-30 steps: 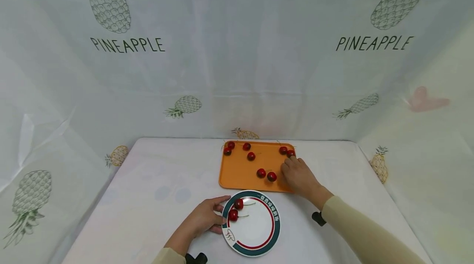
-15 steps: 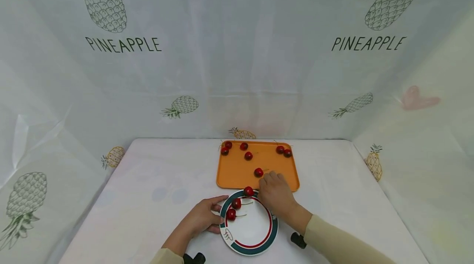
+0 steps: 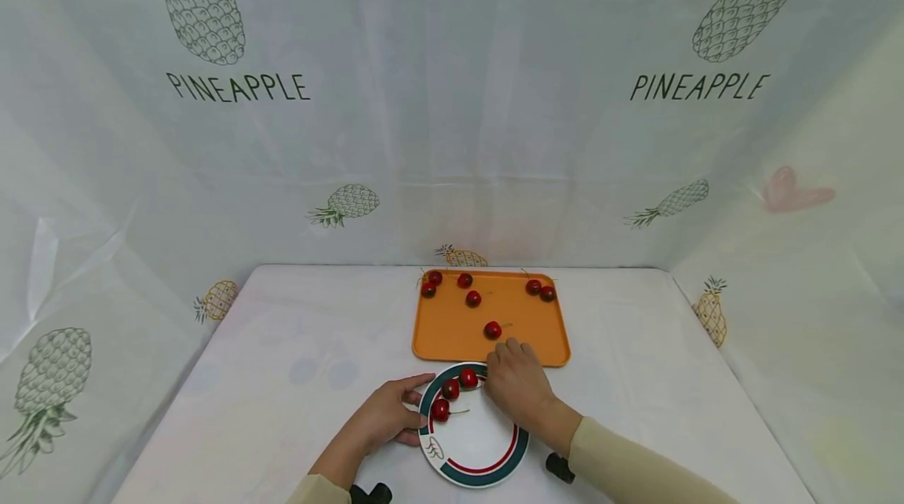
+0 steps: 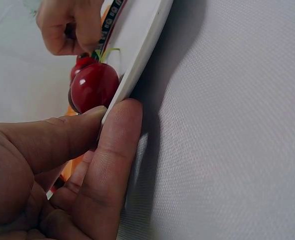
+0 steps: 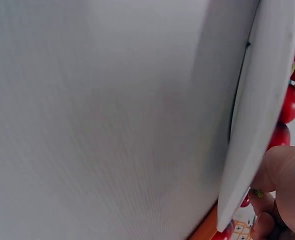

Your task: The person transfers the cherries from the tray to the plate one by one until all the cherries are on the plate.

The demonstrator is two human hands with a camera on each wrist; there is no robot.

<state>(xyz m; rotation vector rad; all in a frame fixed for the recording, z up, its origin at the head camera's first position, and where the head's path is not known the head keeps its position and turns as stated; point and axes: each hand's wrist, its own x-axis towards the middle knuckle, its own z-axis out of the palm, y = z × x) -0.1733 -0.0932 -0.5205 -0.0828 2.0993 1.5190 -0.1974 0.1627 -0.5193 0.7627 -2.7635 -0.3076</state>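
My left hand grips the left rim of a white plate with a green and red border. In the left wrist view the thumb lies on top of the rim and a finger beneath it. My right hand is over the plate's far right edge. It pinches the stem of a dark red cherry, and a stem end shows between its fingers in the right wrist view. Two more cherries, an upper one and a lower one, lie on the plate's left side.
Just beyond the plate lies an orange tray. Several cherries are spread on it, the nearest cherry close to my right hand. A white cloth covers the table, and a pineapple-print curtain hangs behind.
My right hand has come from the tray's right side to the plate, bringing a third cherry by its stem from the tray onto the plate. The left hand keeps its hold.
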